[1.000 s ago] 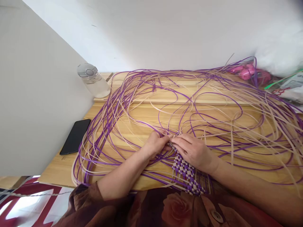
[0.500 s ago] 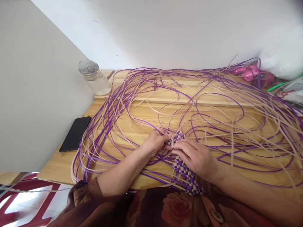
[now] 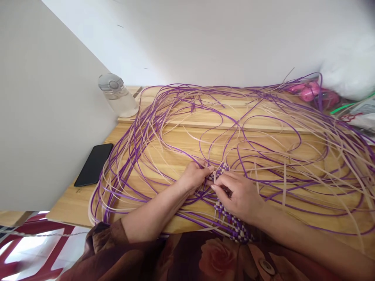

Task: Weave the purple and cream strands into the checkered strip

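Note:
A narrow purple-and-cream checked weaving runs from near my lap up between my hands, its far end just beyond my fingers. My left hand pinches the left edge of that far end between thumb and fingers. From the right, my right hand bends over the weaving, thumb and fingertips close together at its surface; whether a strand lies between them is too small to see. Long loose purple and cream strands fan out from the weaving on both sides. My right palm hides the weaving's middle.
A clear water bottle with a grey lid stands at the back left. A black phone lies on the wooden table by its left edge. At the back right are a pink item and plastic bags. A white wall rises behind.
My right thumb and index finger have bent into a rounder pinch and the hand has turned slightly. Some loose strands above my hands have shifted right. My left hand keeps its grip.

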### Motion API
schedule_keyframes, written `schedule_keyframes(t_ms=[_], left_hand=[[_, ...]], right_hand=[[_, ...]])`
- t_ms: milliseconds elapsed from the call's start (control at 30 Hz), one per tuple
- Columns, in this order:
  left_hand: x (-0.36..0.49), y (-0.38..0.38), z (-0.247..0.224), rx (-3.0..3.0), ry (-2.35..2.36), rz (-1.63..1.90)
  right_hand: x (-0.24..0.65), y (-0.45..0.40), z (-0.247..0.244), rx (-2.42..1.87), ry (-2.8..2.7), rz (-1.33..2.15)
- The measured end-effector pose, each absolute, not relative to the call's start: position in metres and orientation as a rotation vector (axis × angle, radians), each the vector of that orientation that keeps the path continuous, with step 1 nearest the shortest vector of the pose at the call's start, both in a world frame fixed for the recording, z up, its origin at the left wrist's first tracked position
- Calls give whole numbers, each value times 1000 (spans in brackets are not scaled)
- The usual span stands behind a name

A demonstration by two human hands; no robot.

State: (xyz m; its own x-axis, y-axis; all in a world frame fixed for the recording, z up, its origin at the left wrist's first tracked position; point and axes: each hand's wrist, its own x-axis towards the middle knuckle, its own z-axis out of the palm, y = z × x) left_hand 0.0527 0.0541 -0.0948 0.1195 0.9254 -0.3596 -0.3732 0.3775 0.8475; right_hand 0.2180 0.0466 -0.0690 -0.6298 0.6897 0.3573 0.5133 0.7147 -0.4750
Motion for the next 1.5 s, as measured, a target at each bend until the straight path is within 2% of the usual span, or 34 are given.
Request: schedule_keyframes(t_ms=[200,633,833,967,1133,1300,1500], left_hand=[[49,55,-86,650,1022,1010],[57,49,-84,688,1000,1019],[57,50,-101,818,1106,1092],[55,51,-109,917,1164,1058],[55,51,-99,781,1023,1041],[55,51,-93,793,955,999],[56,51,-105,885,1131,1043]], right_hand=[[223,42,-75,-964,-2253,724],[218,36,-75,-962,-2246,721],[216,35,-81,-1046,-2390,702],[217,33,-81,-1075,-2370,778],[226,32,-83,-1141,-2168,960],[227,33,-84,-1230,-2088,932],[221,34,-81,-1230,-2179,1008]])
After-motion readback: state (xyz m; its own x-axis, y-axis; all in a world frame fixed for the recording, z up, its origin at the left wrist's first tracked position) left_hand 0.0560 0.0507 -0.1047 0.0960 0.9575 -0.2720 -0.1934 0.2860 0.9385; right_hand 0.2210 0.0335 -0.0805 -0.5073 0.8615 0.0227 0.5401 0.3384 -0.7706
